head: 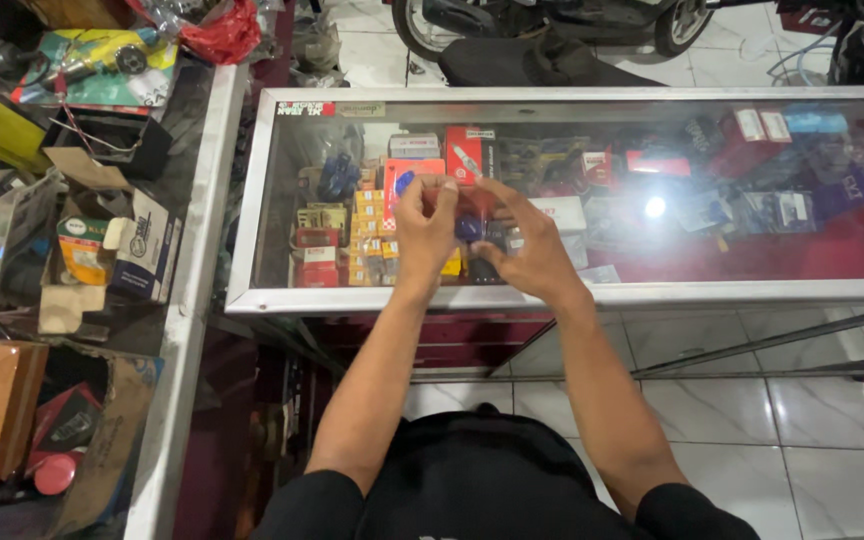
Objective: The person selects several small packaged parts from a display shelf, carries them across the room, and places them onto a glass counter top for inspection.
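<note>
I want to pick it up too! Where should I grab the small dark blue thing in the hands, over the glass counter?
Pinch the small dark blue part by its lower sides, coming from below. The left hand and right hand already cover its top and both flanks, so probably only its underside is free. Its exact shape is hidden.

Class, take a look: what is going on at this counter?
A person stands at a glass display case full of small boxed parts. Both hands are raised over the glass: the left hand and right hand together pinch a small dark blue object. Cluttered boxes sit on the counter to the left.
</note>
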